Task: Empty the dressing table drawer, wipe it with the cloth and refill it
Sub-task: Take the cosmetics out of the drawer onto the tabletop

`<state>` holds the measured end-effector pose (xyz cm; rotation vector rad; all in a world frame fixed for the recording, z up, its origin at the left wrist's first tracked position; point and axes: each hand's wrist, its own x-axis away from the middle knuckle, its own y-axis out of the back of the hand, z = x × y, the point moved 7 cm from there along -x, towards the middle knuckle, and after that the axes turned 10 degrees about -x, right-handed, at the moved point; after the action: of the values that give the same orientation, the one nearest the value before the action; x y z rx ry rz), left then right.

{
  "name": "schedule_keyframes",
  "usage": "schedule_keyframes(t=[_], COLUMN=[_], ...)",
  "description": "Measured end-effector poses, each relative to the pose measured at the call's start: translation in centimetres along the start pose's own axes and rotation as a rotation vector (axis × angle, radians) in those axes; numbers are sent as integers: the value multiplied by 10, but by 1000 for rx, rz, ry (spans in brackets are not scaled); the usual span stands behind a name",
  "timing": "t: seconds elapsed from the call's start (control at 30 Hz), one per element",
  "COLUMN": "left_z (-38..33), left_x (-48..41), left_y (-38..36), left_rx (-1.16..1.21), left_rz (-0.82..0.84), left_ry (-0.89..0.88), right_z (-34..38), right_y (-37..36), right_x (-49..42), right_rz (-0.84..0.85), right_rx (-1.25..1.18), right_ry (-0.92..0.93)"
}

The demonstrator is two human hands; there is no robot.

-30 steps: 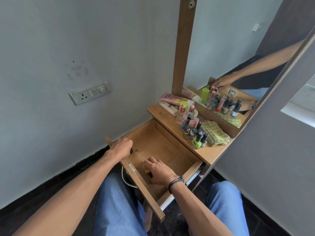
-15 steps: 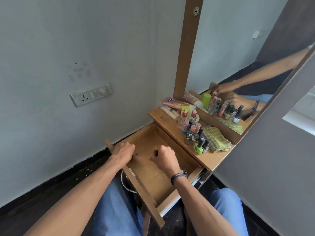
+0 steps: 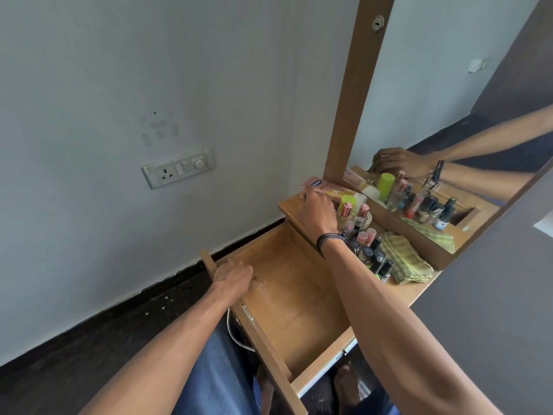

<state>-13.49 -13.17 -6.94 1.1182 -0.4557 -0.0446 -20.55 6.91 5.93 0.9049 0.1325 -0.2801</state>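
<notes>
1. Our left hand [image 3: 235, 275] grips the top edge of the drawer's front panel. The fingers curl over it into the drawer [image 3: 299, 298] and hold it pulled out.
2. Our right hand [image 3: 318, 212] reaches over the far-left end of the table top [image 3: 419, 290], fingers bent down beside the pink tube [image 3: 324, 187]. The back of the hand hides the fingertips, so we cannot tell whether it pinches something small or holds nothing.
3. The drawer stands wide open below. Its floor looks bare, with a pale dusty smear near the left hand. We judge that emptying is about done and wiping comes next.
4. Anything in the right hand should go down by the tube. The crowded bottles [image 3: 371, 250] stand just right of the wrist, and a careless brush could topple them.
5. The cloth [image 3: 410, 262] lies folded on the table top, right of the bottles. We should reach it around their near side, not across them.
6. While wiping, we keep the left hand steadying the front and work over the smear and into the corners.
7. Beyond these are the mirror [image 3: 463, 85] and, on the left wall, a socket [image 3: 178, 169].
</notes>
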Motion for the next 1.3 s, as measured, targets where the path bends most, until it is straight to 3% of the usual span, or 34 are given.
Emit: schedule_keyframes(t=[0.2, 0.43, 0.53, 0.67, 0.77, 1.17, 1.3], left_z=[-3, -2, 1, 4, 6, 7, 9], left_x=[-1, -2, 1, 6, 4, 3, 3], left_y=[3, 3, 4, 11, 10, 11, 14], left_rx=[-31, 116, 191, 181, 231, 358, 444], left_rz=[41, 85, 134, 17, -21, -38, -104], left_ry=[-33, -56, -25, -1, 12, -28, -29], right_z=[-10, 30, 15, -11, -15, -25, -34], right_y=[1, 6, -50, -118, -140, -148, -122], right_x=[-5, 76, 120, 159, 167, 161, 157], right_rz=[8, -236, -9, 422, 529, 418, 278], right_rx=[-28, -173, -258, -197, -188, -219, -180], right_ry=[-22, 186, 106, -41, -50, -54, -72])
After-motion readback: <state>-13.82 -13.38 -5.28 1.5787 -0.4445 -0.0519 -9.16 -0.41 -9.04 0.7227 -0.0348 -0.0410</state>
